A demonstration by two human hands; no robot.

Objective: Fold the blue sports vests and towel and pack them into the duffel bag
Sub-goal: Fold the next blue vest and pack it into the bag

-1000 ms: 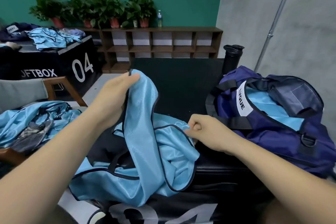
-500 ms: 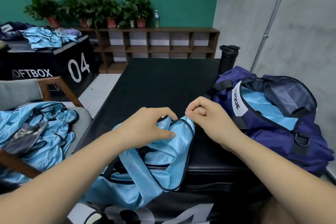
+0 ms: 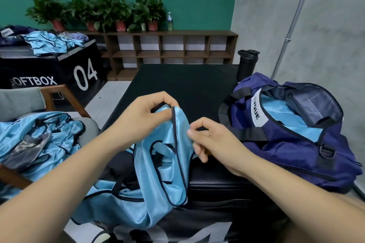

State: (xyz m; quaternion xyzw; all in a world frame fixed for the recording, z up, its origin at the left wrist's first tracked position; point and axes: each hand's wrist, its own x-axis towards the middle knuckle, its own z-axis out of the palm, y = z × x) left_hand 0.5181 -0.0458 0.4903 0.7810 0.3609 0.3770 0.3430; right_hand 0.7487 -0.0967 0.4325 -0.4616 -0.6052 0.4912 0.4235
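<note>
L hand point(image 3: 142, 116) up over black box point(image 3: 187, 85), fingers curled, pinching top of blue vest point(image 3: 158, 179) at its dark-trimmed strap. R hand point(image 3: 213, 140) just beside it, thumb + forefinger nipping vest's R edge; other fingers loose, hanging down. Vest hangs from both hands, lower part bunched on box's near edge and drooping over the front. Duffel point(image 3: 296, 154): navy, on box to the R, unzipped, flap back, lt-blue fabric inside; near R hand, not touching. Black bottle point(image 3: 247, 63) upright behind duffel. L side: chair point(image 3: 19, 100) w/ heap point(image 3: 55, 136) of more blue vests, grey cloth point(image 3: 25, 148) on top. Far L: second box point(image 3: 59, 73) marked 04, more vests on it. Shelf point(image 3: 167, 49) w/ potted plants point(image 3: 110, 10) along green wall.
</note>
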